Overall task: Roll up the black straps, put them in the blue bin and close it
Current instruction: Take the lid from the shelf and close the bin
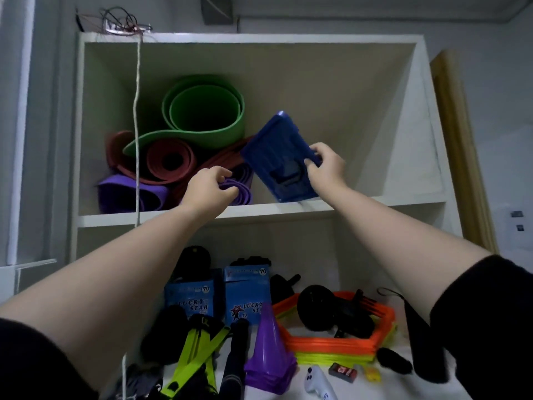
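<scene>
The blue bin [277,148] is tilted on its side on the upper shelf, its lower corner resting near the shelf's front edge. Dark strap rolls [288,176] show through its translucent wall. My right hand [324,166] grips the bin's right edge. My left hand [212,186] reaches into the shelf to the left of the bin, with fingers curled on the end of a purple mat [236,189]. A black strap [421,321] hangs at the lower right, beside my right arm.
Rolled green [202,111], red [170,160] and purple mats fill the left of the upper shelf [288,210]. A white cord [137,111] hangs down in front. Below lie blue packets [190,298], a purple cone stack [269,350], orange hexagon rings [331,342] and black gear.
</scene>
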